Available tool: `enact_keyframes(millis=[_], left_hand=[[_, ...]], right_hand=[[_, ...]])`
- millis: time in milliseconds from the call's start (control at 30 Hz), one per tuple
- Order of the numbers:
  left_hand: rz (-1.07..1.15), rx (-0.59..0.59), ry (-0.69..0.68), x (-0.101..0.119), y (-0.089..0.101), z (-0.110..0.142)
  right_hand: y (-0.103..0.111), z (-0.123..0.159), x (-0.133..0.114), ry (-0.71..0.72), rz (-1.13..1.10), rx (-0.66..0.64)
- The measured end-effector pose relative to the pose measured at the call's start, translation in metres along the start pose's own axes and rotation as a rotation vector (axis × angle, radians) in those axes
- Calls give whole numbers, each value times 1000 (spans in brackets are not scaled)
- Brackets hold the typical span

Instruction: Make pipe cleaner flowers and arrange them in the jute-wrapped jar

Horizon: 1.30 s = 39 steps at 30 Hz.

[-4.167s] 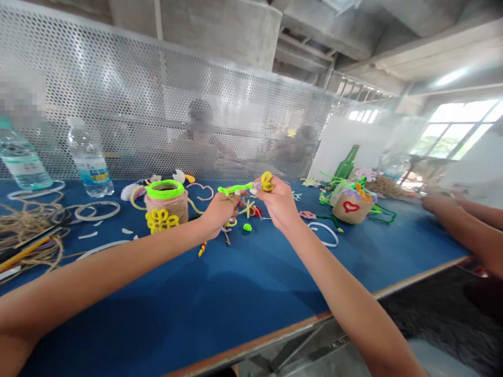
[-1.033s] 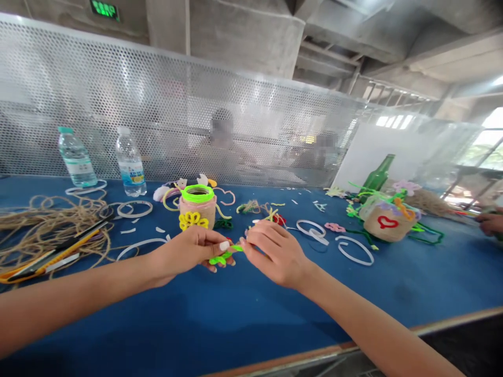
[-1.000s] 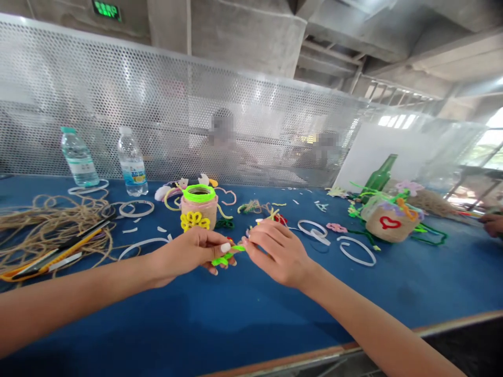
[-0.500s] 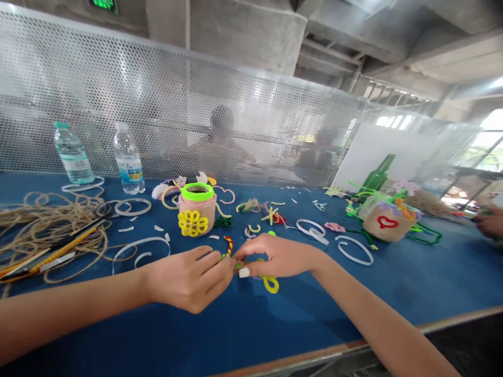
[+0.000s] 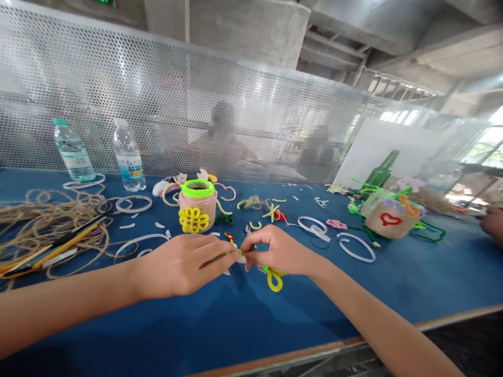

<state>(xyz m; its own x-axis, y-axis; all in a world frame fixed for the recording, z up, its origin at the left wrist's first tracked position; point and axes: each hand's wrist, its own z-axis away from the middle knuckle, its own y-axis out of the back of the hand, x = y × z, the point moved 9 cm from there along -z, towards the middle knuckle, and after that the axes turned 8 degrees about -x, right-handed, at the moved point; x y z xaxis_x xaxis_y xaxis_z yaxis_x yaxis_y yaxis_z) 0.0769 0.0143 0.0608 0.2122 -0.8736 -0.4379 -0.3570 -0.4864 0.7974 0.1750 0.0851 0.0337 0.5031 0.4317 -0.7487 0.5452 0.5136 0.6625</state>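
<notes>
My left hand (image 5: 186, 264) and my right hand (image 5: 281, 251) meet over the table, fingertips together. Both are closed in a pinch on a small bright green pipe cleaner (image 5: 239, 253), mostly hidden by the fingers. A red-and-yellow twisted pipe cleaner (image 5: 229, 237) sticks up just behind the fingertips; I cannot tell whether it is joined to the green one. Under my right hand lies a yellow looped pipe cleaner (image 5: 275, 281). Beyond my left hand stands a twine-wrapped jar (image 5: 212, 209) with a lime green rim and a yellow pipe cleaner flower (image 5: 194, 220).
Left are tangled twine (image 5: 74, 209), a yellow utility knife (image 5: 58, 251) and two water bottles (image 5: 131, 167). White rings (image 5: 356, 247) and pipe cleaner scraps are scattered about. A jar with a red heart (image 5: 377, 222) and a green bottle (image 5: 381, 170) stand right, near another person's hand (image 5: 493, 224).
My left hand has rolled over, its back now flatter and its fingers straighter. The right fingertips have shifted slightly, still pinching at the same spot. The view has tilted a little.
</notes>
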Motion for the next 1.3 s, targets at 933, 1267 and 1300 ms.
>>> enact_keyframes(millis=[933, 1267, 1300], left_hand=[[1771, -24, 823, -60, -76, 11], [1420, 145, 923, -60, -69, 26], [1298, 156, 914, -59, -65, 27]], right_hand=[[-37, 48, -74, 711, 1186, 703], [-4, 48, -66, 514, 842, 815], [0, 46, -62, 488, 763, 806]])
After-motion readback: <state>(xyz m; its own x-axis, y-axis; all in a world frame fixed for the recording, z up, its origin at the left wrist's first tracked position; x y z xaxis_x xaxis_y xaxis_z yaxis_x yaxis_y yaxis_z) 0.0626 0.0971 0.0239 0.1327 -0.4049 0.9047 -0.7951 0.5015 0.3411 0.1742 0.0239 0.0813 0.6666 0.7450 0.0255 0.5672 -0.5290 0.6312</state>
